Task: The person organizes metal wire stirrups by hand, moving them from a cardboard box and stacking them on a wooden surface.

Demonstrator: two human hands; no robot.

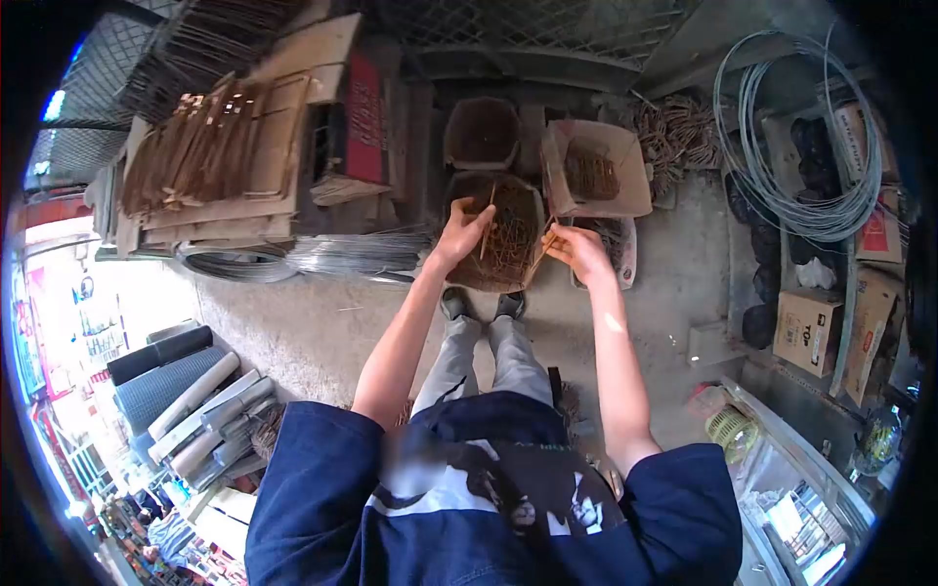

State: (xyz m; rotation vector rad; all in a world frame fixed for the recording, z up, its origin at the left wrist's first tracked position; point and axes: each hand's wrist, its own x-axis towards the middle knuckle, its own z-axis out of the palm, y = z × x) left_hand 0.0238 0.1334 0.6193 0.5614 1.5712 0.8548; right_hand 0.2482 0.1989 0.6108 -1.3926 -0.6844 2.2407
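My left hand (pixel 463 232) is over the left side of a worn container (pixel 531 220), fingers closed on a thin rusty rod (pixel 489 217) that stands nearly upright. On the container's right side, my right hand (pixel 582 252) pinches one or more thin rusty rods (pixel 540 252), slanting down to the left; their number is hard to make out. Inside the container lies a tangle of thin rusty metal pieces (pixel 508 239). Both hands are apart from each other. The exact kind of the metal pieces is too small to tell.
A pale box (pixel 630 190) with rusty pieces and a dark bin (pixel 484 132) stand behind the container. Flattened cardboard and rusty metal bundles (pixel 215 146) are stacked left. Wire coils (pixel 322 256) lie below them; another coil (pixel 757 186) hangs right. Mesh rolls (pixel 176 381) lie lower left.
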